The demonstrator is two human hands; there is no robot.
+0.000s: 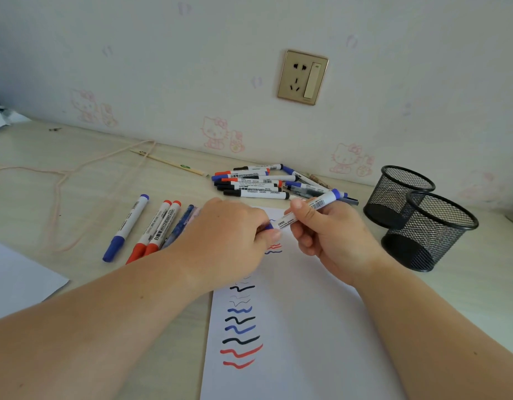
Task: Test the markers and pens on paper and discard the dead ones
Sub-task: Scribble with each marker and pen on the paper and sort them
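Here, two hands (281,229) on one blue marker (304,210), two mesh cups (422,223).

Single head-worn wide-angle view, looking forward and down across the counter (76,174) toward the wall (220,53) at 12 o'clock. Close range: both forearms enter from the bottom edge at 7 and 5 o'clock. Wide-angle bowing visible at the frame edges. No second view, so no overlap.

Two bare forearms, sleeveless, hands (226,235) without rings or watch
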